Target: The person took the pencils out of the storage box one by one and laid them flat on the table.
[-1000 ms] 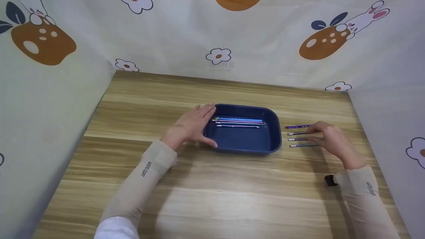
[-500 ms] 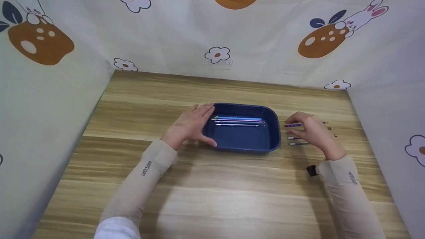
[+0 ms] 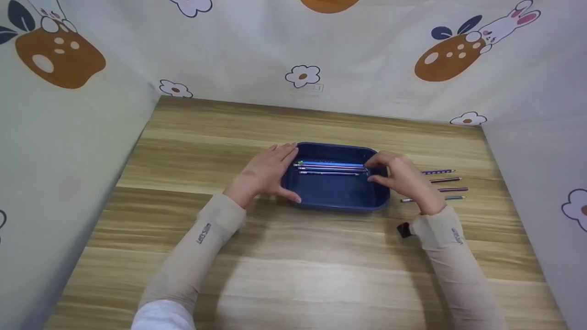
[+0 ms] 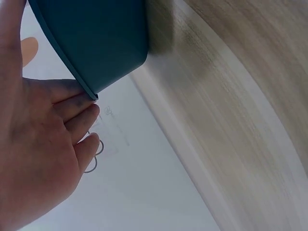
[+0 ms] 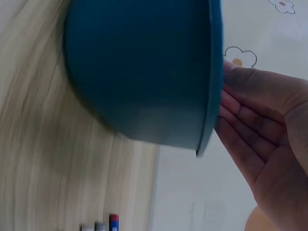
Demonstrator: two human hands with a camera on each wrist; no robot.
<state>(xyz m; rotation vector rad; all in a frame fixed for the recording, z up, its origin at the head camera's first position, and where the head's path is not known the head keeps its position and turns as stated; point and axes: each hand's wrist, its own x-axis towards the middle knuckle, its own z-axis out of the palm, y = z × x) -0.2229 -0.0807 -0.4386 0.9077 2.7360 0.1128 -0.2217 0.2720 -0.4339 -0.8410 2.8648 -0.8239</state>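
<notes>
Pencils [image 3: 330, 164] lie in the blue bin [image 3: 339, 190], at least three bunched toward its far side, their long axes running left to right along the bin's own length; the nearest of them has its pale eraser end to the left and its tip to the right. The left hand [image 3: 263, 172] rests against the bin's left end, fingers spread and nearly straight. The right hand [image 3: 403, 176] hangs over the right rim, thumb and forefinger apart beside the pencils' right ends; nothing shows between them, though the rim hides the tips in the right wrist view. The step in hand looks like picking out a pencil, and the next move would call for pinching one thin shaft without dragging its neighbours, the left hand bracing the bin. Four loose pencils [image 3: 454, 189] lie on the table [image 3: 321, 261] right of the bin, roughly parallel to those inside, tips, where clear, to the right.
</notes>
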